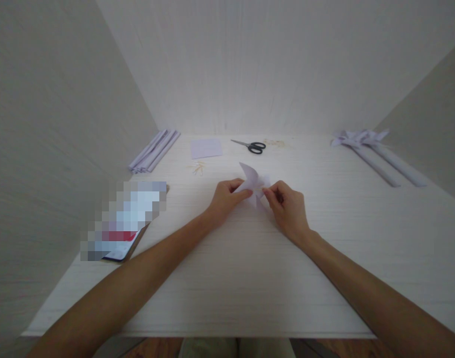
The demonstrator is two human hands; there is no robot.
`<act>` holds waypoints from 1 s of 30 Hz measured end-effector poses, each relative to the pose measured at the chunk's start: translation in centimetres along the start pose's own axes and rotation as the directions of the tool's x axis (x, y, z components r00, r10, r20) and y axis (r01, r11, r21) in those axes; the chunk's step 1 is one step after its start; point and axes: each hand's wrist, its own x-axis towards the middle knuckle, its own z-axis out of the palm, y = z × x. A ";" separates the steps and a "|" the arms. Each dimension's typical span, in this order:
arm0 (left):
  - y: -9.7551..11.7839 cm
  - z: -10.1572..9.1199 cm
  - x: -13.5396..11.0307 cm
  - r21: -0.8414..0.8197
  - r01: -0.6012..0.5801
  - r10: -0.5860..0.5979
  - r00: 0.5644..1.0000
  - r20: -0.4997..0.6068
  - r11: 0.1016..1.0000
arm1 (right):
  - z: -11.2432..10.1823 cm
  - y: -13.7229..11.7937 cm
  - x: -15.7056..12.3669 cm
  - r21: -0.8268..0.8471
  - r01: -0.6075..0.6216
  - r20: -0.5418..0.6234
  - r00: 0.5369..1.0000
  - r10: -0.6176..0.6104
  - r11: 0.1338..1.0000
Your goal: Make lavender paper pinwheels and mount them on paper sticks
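A pale lilac folded paper pinwheel (252, 180) lies at the middle of the white table (250, 278). My left hand (227, 199) grips its left side with fingers curled round the paper. My right hand (285, 206) pinches its right side between thumb and fingertips. Both hands rest low over the tabletop.
Rolled lilac paper sticks (155, 150) lie at the back left. A lilac paper square (205, 147), black-handled scissors (251, 145) and small pins (198, 168) lie further back. Finished pinwheels on sticks (372, 149) lie at the back right. A blurred card (125, 221) lies left. Walls enclose three sides.
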 end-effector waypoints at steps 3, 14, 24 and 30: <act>0.0 0.0 0.0 0.014 -0.001 0.001 1.000 -0.008 1.000 | 0.0 -0.1 0.0 0.002 -0.007 0.007 1.000 0.007 1.000; 0.6 0.3 -0.1 0.137 -0.101 0.105 0.994 -0.024 0.985 | -0.1 -0.1 0.1 0.007 -0.027 0.036 0.999 0.027 1.000; 0.6 0.4 -0.1 0.272 -0.188 0.203 0.979 -0.028 0.944 | 0.0 0.0 0.3 0.002 -0.024 0.061 0.998 0.024 1.000; 0.6 0.4 -0.2 0.274 -0.173 0.185 0.983 -0.017 0.946 | 0.1 0.2 0.3 0.016 -0.036 0.062 0.997 0.035 0.999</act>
